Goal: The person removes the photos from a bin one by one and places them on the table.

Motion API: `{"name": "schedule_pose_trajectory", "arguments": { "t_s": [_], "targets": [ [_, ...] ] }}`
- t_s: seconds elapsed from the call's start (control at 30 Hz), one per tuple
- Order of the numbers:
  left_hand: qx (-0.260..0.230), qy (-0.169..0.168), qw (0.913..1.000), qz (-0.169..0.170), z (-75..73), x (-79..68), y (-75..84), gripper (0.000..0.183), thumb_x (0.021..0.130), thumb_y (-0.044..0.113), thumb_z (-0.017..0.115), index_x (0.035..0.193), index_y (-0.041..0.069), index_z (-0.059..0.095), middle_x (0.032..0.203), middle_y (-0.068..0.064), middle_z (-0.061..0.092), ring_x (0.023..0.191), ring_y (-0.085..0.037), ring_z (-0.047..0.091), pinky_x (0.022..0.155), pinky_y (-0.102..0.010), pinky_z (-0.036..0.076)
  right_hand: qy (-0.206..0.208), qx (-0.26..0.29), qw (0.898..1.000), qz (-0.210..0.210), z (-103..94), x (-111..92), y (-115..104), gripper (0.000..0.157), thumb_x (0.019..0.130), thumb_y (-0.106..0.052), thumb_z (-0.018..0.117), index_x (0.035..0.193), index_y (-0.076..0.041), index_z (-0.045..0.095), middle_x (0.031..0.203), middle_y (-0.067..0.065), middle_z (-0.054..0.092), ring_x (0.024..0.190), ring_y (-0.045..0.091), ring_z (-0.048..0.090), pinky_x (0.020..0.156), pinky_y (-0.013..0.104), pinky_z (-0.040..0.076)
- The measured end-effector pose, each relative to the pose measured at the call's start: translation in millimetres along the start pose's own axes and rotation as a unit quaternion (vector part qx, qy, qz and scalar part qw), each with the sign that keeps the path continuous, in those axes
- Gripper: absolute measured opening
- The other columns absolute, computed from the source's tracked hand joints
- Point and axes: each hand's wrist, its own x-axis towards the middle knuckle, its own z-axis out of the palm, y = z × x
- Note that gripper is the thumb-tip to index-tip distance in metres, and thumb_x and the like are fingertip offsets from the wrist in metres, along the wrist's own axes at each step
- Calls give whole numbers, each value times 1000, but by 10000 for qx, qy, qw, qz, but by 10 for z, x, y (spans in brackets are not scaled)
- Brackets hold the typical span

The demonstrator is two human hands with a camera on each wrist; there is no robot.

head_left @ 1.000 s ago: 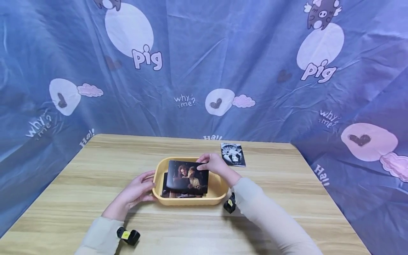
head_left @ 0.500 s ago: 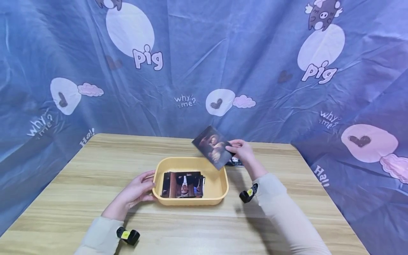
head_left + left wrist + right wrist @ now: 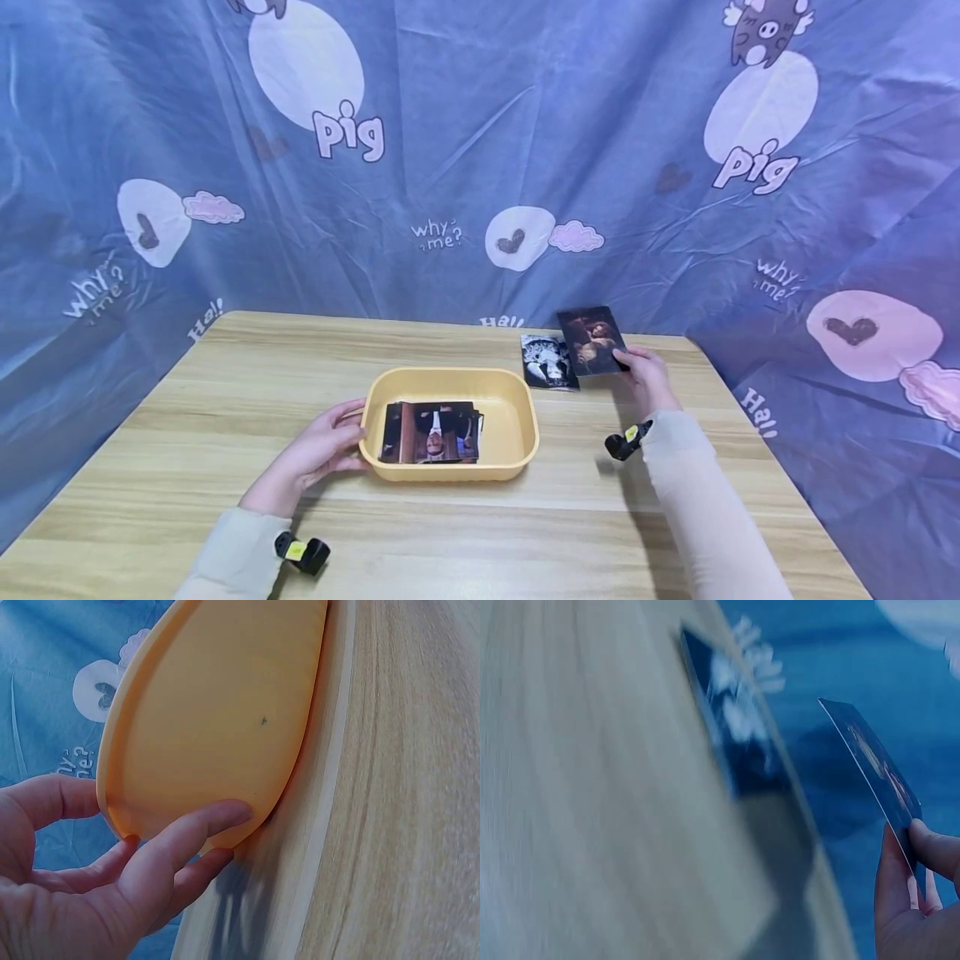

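My right hand (image 3: 647,377) pinches a dark photo card (image 3: 591,340) between thumb and fingers. In the right wrist view that held card (image 3: 874,765) is tilted and raised off the table. A black-and-white photo card (image 3: 546,363) lies at the back of the table, and the held card partly overlaps its right side in the head view. My left hand (image 3: 333,442) holds the left end of a yellow plastic tray (image 3: 517,425), with fingers spread around its outer wall (image 3: 210,712). Inside the tray, toward its left, rests a small stack of photo cards (image 3: 435,433).
A wooden table (image 3: 450,533) carries everything. Behind its far edge hangs a blue printed cloth (image 3: 465,150), which also runs along both sides. A black wrist camera (image 3: 303,553) is strapped to the left sleeve, another wrist camera (image 3: 628,440) to the right.
My right hand has lifted the dark photo card out of the tray and carried it right, past the black-and-white card. The stack beneath is uncovered. My left hand stays at the tray.
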Motion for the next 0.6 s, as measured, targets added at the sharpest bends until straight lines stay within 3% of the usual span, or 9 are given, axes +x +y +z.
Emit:
{"name": "schedule_pose_trajectory", "arguments": {
  "t_s": [0.1,0.27,0.37,0.4,0.5,0.6],
  "targets": [
    [-12,48,10000,-24,-1,4,-3,71,90,1,46,150,-9,8,151,-39,17,119,-42,56,84,-42,62,367,-65,9991,184,-22,-171,-9,17,85,3,67,84,-12,59,74,-8,58,67,0,60,71,14,59],
    [13,76,10000,-33,4,4,0,71,90,1,45,150,-8,8,151,-38,17,118,-41,57,83,-41,62,143,119,9998,76,-238,34,200,28,76,4,77,82,-9,53,79,-4,56,72,4,62,70,19,60],
    [17,81,10000,-33,9,2,5,71,91,1,45,151,-8,8,151,-38,17,117,-40,57,83,-41,63,534,-210,9983,-72,-207,11,240,27,77,4,75,90,-7,54,82,-3,57,70,2,63,69,19,61],
    [21,70,10000,-24,10,2,5,71,91,1,45,151,-8,8,151,-38,17,117,-40,57,82,-41,63,824,-523,9952,6,-147,-80,202,25,81,3,71,94,-7,52,84,-4,55,71,0,62,72,18,60],
    [20,45,10000,-17,17,0,8,72,91,1,45,151,-8,7,151,-39,17,117,-39,57,82,-41,63,1042,-911,9902,-200,-75,-201,184,22,83,3,68,97,-5,53,85,-4,53,62,-4,56,61,13,58],
    [27,37,10000,-19,23,-2,6,72,91,1,45,151,-8,6,151,-39,17,117,-39,57,82,-41,63,1239,-1382,9819,-386,-38,-282,175,20,84,0,69,98,-3,56,88,-3,51,65,-3,50,55,8,50]
  ]
}}
